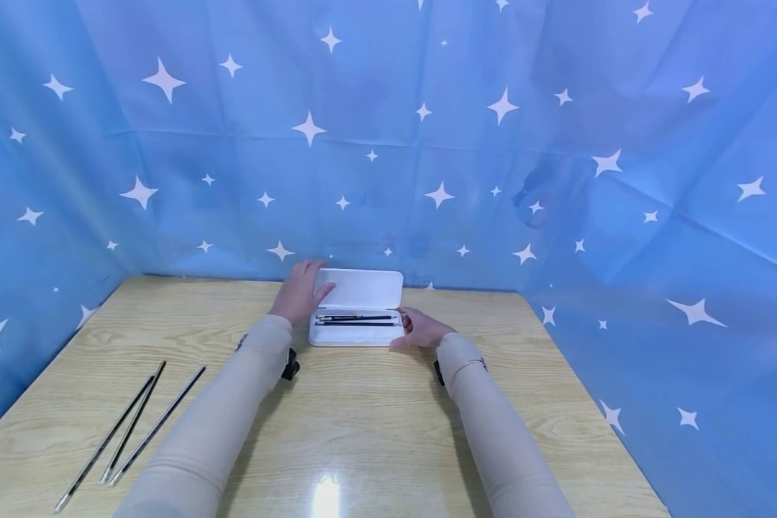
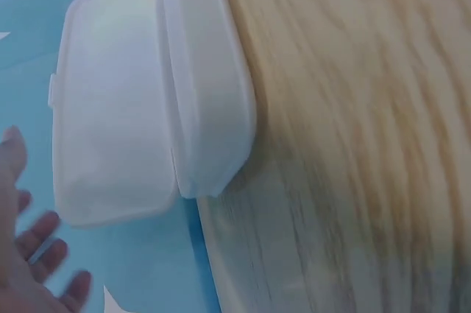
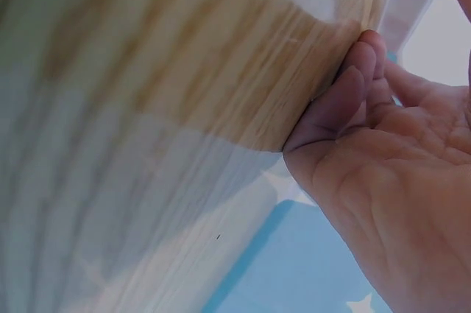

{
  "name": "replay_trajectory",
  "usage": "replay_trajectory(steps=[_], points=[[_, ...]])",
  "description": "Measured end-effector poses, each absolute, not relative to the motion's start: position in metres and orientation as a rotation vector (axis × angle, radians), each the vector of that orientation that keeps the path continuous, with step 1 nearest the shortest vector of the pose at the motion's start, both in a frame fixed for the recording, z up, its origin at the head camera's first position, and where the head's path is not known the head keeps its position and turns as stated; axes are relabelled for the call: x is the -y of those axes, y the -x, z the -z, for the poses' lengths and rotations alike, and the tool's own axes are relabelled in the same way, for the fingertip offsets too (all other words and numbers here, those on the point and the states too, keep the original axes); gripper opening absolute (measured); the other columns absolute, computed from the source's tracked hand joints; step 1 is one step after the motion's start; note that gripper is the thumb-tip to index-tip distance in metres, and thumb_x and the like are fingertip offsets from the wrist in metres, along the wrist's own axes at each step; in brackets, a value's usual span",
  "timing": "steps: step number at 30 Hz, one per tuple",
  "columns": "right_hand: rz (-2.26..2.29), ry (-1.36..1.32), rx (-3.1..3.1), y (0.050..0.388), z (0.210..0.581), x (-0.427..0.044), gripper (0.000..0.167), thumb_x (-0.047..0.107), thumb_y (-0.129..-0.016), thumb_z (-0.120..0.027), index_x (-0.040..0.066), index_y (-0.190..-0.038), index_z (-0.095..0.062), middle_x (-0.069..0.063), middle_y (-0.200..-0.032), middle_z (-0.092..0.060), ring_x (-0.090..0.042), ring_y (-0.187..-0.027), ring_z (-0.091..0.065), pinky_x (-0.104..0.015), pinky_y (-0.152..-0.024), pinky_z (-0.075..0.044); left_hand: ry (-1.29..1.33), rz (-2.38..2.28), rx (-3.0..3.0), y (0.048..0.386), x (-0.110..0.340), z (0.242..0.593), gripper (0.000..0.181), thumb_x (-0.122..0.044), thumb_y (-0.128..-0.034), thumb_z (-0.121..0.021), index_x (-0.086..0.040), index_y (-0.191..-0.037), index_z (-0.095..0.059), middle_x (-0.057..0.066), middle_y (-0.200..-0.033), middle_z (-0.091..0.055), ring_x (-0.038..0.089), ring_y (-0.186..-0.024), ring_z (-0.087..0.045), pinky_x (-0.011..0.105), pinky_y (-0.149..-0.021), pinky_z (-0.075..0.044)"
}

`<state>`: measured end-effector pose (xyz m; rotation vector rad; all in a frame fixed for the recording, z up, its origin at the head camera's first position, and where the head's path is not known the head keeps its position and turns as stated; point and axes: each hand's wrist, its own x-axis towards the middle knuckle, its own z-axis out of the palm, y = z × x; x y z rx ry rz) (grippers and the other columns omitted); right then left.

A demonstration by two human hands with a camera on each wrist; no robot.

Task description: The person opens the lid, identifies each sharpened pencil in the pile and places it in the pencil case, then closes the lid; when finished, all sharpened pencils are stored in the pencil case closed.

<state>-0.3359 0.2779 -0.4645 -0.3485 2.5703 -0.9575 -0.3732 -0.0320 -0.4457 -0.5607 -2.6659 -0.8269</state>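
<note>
A white pencil case (image 1: 356, 339) lies at the far edge of the table, its lid (image 1: 365, 289) swung back. Inside are several black pencils (image 1: 356, 324). At the case's left end is my left hand (image 1: 298, 293), thumb reaching toward the lid's edge. The left wrist view shows that hand (image 2: 33, 261) with fingers spread, apart from the lid (image 2: 114, 107). My right hand (image 1: 425, 329) holds the case's right end between thumb and fingers. In the right wrist view its curled fingers (image 3: 331, 107) rest low against the wooden table.
Three long black pencils (image 1: 158, 424) lie on the left of the wooden table (image 1: 362, 424), two of them crossing. A blue curtain with white stars (image 1: 375, 144) hangs right behind the table's far edge and along its sides.
</note>
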Motion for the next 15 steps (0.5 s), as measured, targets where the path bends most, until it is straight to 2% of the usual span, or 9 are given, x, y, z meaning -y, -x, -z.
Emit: replay_trajectory(steps=[8, 11, 15], points=[[0.992, 0.378, -2.544, 0.336, 0.465, -0.277, 0.092, 0.026, -0.092, -0.078, 0.004, -0.161, -0.020, -0.011, -0.104, -0.042, -0.021, -0.093, -0.039, -0.040, -0.083, -0.032, 0.528, 0.965, 2.864, 0.382, 0.040, 0.457, 0.077, -0.043, -0.1039, -0.056, -0.004, -0.160, -0.021, 0.019, -0.165, -0.023, 0.042, -0.151, -0.017, 0.068, -0.117, -0.017], [0.998, 0.380, -2.541, 0.336, 0.465, -0.277, 0.092, 0.025, -0.093, -0.078, 0.003, -0.161, -0.019, -0.010, -0.103, -0.041, -0.020, -0.091, -0.038, -0.040, -0.083, -0.032, 0.540, 1.063, 2.858, 0.382, 0.042, 0.456, 0.074, -0.041, -0.1049, -0.055, -0.005, -0.160, -0.022, 0.019, -0.164, -0.025, 0.041, -0.151, -0.021, 0.063, -0.119, -0.019], [0.978, 0.372, -2.551, 0.336, 0.464, -0.278, 0.093, 0.026, -0.093, -0.077, 0.003, -0.160, -0.019, -0.010, -0.104, -0.041, -0.021, -0.092, -0.039, -0.040, -0.083, -0.033, 0.542, 1.147, 2.838, 0.380, 0.044, 0.452, 0.068, -0.040, -0.1058, -0.054, -0.004, -0.158, -0.028, 0.020, -0.159, -0.034, 0.039, -0.146, -0.033, 0.056, -0.118, -0.027]])
